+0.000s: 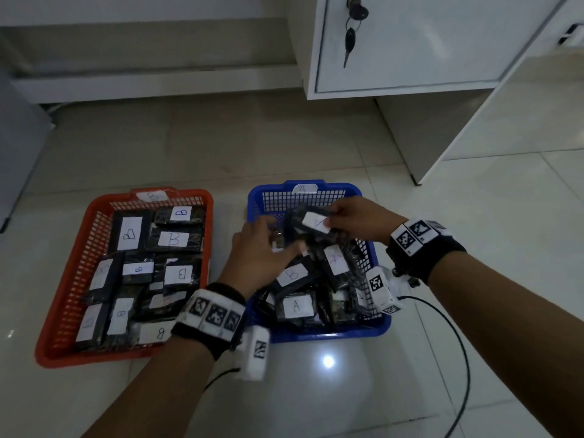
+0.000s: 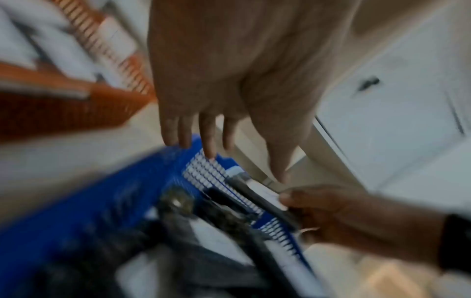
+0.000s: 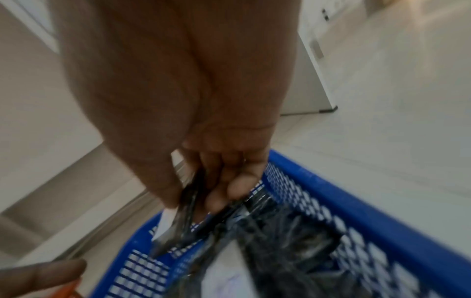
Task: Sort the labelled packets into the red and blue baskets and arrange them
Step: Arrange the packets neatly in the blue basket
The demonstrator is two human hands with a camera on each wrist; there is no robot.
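Presently, a black packet [image 1: 311, 224] with a white label is pinched at its edge by the right hand [image 1: 357, 221], thumb on one face and fingers curled against the other, and is held raised over the far part of the blue basket [image 1: 380, 325]; the letter on its label cannot be read with certainty. The same grip is confirmed in the right wrist view, where the right hand [image 3: 203, 161] is seen closed on the packet [image 3: 188, 209] above the basket's mesh wall. The left hand [image 1: 257, 252] is held flat and spread over the left side of the blue basket, fingers straight, nothing gripped; in the left wrist view its fingers [image 2: 207, 139] are extended above the basket rim.

Black packets are heaped loosely inside the blue basket, several marked A, and one packet marked B [image 1: 292, 275] lies among them near the left hand. The basket carries an A tag on its far rim.

Beside it, to the left and apart from it, the red basket [image 1: 50, 352] stands on the tiled floor [image 1: 328, 390], tagged B and filled with packets labelled B in rough rows.

A white cabinet [image 1: 410, 42] with keys [image 1: 350, 36] in its lock is noted beyond.
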